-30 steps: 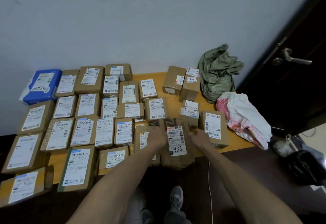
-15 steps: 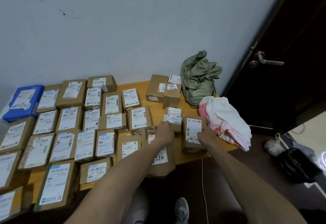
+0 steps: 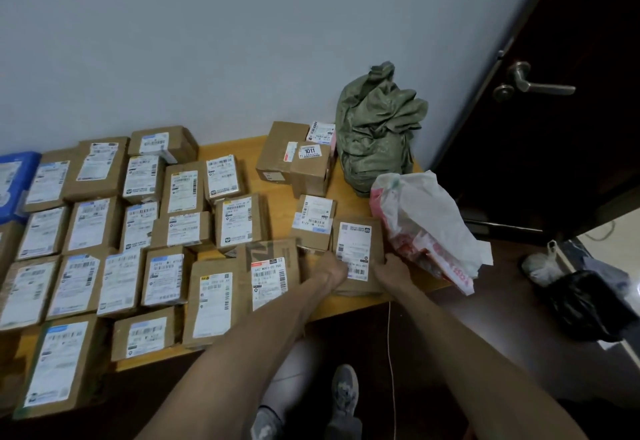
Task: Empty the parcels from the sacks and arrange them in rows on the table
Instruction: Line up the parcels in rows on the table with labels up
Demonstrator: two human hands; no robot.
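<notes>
Near the front right corner of the counter (image 3: 281,207), a brown labelled parcel (image 3: 358,242) lies flat, grasped from both sides: the left hand (image 3: 330,271) curls over its left edge and the label's lower corner, and the right hand (image 3: 393,268) clasps its right edge. Rows of other parcels (image 3: 138,231) cover the counter's left and middle. At the back right corner sits a crumpled green sack (image 3: 377,134), with a white-and-red bag (image 3: 426,224) just in front of it along the right edge.

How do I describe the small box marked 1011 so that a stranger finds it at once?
Find the crumpled green sack on the table, far right. Left of it a small brown box stands beside a larger box. Only its top label shows 1011 in bold black digits.
</notes>
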